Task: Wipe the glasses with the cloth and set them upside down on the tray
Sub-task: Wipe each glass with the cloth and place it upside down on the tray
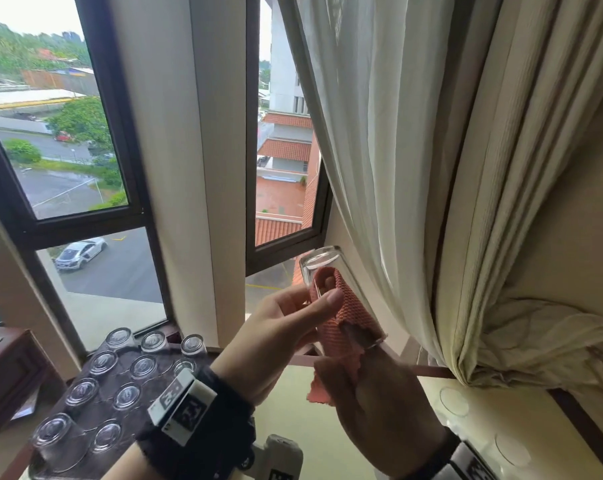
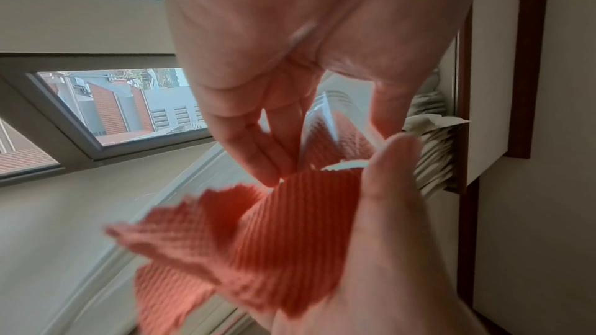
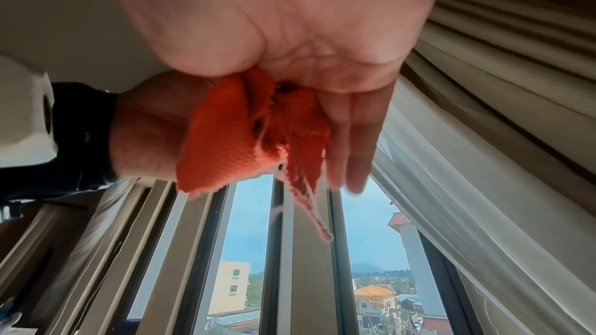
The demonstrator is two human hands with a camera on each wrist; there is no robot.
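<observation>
Window bay behind, left hand (image 1: 286,327) grip pinching glass (image 1: 338,296) – right hand (image 1: 379,410) grip clutching cloth (image 1: 338,327) inside, tray (image 1: 68,459) below-left

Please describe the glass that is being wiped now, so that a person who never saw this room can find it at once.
Start at the pale curtain by the window, then go down to the two hands in front of it. Between them is a clear glass, base tilted up. Unlike the glasses on the tray, which stand upside down, it is in the air with the salmon cloth pushed inside.
</observation>
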